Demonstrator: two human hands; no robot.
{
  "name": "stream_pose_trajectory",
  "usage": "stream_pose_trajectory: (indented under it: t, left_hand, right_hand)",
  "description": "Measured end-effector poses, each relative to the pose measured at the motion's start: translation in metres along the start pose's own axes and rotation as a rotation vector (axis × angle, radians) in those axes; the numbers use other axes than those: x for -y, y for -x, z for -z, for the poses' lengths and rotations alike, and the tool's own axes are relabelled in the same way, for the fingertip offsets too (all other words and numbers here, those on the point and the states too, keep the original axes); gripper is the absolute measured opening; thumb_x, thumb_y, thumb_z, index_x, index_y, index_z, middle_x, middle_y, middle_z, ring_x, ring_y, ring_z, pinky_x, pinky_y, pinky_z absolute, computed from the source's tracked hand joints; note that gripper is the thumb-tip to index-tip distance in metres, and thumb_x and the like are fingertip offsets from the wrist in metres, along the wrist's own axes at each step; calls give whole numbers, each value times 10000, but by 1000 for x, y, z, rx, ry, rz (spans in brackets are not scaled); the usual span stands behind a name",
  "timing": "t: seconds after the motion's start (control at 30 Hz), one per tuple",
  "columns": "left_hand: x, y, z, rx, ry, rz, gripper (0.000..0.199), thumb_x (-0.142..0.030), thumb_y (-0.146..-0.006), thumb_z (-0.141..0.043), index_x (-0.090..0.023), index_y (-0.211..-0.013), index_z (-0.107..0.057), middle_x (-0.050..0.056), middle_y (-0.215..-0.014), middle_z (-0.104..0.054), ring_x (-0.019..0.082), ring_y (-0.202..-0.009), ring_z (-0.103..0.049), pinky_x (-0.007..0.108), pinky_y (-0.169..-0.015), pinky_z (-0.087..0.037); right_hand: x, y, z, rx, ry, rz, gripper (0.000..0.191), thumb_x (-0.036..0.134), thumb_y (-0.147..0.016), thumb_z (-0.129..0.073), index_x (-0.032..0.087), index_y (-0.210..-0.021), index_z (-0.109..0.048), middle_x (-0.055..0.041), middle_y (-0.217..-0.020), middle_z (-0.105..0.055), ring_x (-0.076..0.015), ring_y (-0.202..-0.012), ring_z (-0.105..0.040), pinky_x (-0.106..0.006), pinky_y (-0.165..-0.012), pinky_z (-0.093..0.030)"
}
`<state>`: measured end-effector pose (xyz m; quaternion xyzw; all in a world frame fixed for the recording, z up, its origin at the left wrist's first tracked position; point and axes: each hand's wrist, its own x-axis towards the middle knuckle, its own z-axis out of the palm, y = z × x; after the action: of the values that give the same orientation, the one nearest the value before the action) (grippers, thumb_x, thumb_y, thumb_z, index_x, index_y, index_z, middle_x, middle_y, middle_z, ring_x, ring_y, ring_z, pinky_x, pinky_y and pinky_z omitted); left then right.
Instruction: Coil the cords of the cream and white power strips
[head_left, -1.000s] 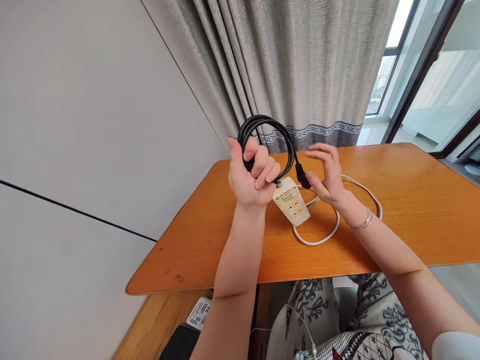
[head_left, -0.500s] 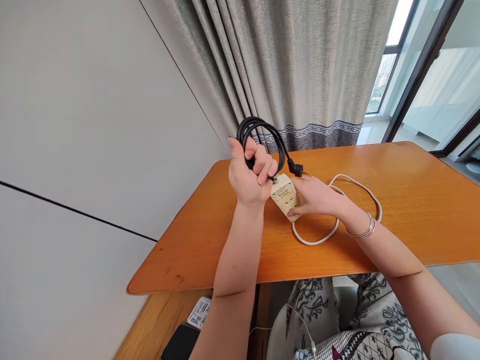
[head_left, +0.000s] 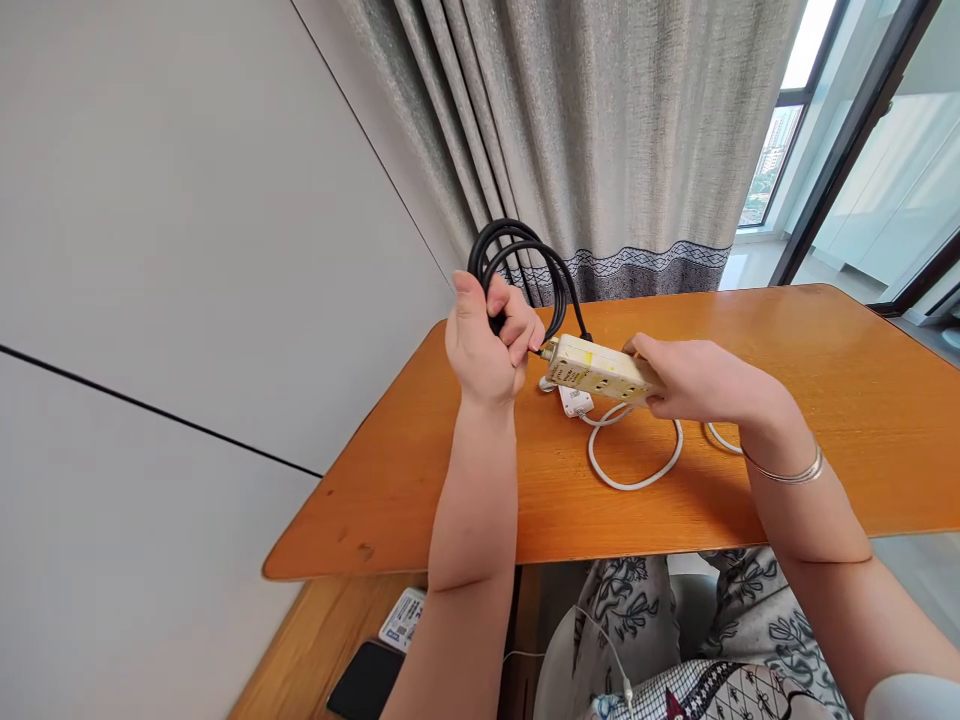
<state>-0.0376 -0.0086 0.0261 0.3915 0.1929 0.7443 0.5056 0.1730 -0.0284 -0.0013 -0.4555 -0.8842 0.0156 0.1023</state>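
Note:
My left hand [head_left: 486,345] is closed around a coiled black cable [head_left: 517,255], held upright above the orange wooden table [head_left: 825,400]. My right hand [head_left: 694,378] grips a cream power strip [head_left: 592,367], lifted off the table and lying almost level, its left end right next to my left fist. Where the black cable ends is hidden behind the fist and the strip. The strip's white cord [head_left: 637,470] loops on the table below my right hand. A small white plug [head_left: 576,401] lies under the strip.
A grey curtain [head_left: 600,130] hangs behind the table, with a white wall on the left and a window on the right. Below the table's near edge lie a black phone [head_left: 361,680] and a printed card [head_left: 403,618] on a wooden surface. My patterned clothing fills the bottom.
My right hand let go of the black plug, took hold of the power strip and lifted it off the table, turning it level. The left hand kept its hold on the coil.

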Motion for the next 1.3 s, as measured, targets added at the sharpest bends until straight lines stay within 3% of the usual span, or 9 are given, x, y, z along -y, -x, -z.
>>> stream_pose_trajectory:
  t: [0.2,0.3,0.47,0.6,0.67,0.8,0.97,1.17,1.3]
  left_hand:
    - [-2,-1,4,22,-115,-43,618,-577,-1025,-381,-204,-534,-347,-90,-395,-197,53,-306,-192,202,-407,-344]
    - [-7,-4,6,23,-106,38,620,-595,-1019,-388,-203,-542,-330,-94,-404,-176,47,-310,-163,195,-388,-314]
    - [-12,-10,10,0,-44,268,577,-589,-1002,-480,-209,-601,-312,-99,-447,-157,41,-304,-147,191,-345,-254]
    - [0,-8,4,-5,22,310,554,-550,-1027,-457,-208,-621,-301,-98,-451,-166,39,-306,-148,178,-340,-256]
    - [7,-6,-1,-13,53,301,543,-532,-1043,-427,-207,-628,-296,-96,-449,-174,40,-308,-162,168,-348,-273]
    - [14,-5,-4,-32,73,284,530,-521,-1051,-412,-207,-643,-285,-96,-447,-186,42,-311,-172,157,-357,-292]
    - [15,-9,0,-23,107,338,512,-484,-1068,-386,-207,-650,-279,-97,-445,-189,38,-304,-174,147,-355,-290]
    - [25,-17,7,6,196,467,479,-410,-1095,-326,-205,-664,-288,-103,-452,-194,23,-292,-188,121,-358,-282]
    - [27,-20,9,4,215,531,458,-391,-1098,-322,-202,-681,-302,-105,-454,-226,16,-290,-212,111,-372,-304]
  right_hand:
    - [3,23,17,-375,153,52,432,114,-828,-606,245,-1239,-591,-59,-1064,-749,-222,-852,-681,-351,-786,-422]
    - [3,30,24,-526,103,122,445,131,-875,-610,292,-1290,-601,-58,-1140,-736,-249,-972,-686,-433,-898,-450]
    - [-2,16,16,-823,-359,240,575,438,-911,-678,346,-1449,-499,-66,-1270,-658,-289,-1160,-646,-455,-911,-549]
    - [-3,-23,-13,-1114,-708,84,679,677,-933,-533,357,-1517,-404,-89,-1412,-561,-329,-1339,-557,-465,-956,-566]
    - [-1,-41,-28,-1107,-887,7,689,711,-943,-469,334,-1515,-402,-106,-1441,-550,-332,-1376,-528,-497,-1012,-544]
    - [2,-57,-47,-951,-1307,-6,770,718,-830,-649,299,-1452,-472,-106,-1406,-599,-304,-1374,-528,-492,-1118,-485]
    - [8,-63,-55,-911,-1549,-12,706,740,-744,-697,292,-1284,-618,-77,-1329,-649,-301,-1359,-534,-474,-1149,-454]
    - [2,-68,-65,-574,-1747,123,769,739,-563,-810,276,-1162,-682,-75,-1205,-689,-328,-1228,-596,-494,-1099,-483]
    - [-10,-68,-70,-390,-1832,176,752,696,-609,-818,288,-1223,-668,-38,-1078,-695,-295,-1178,-619,-464,-1072,-498]
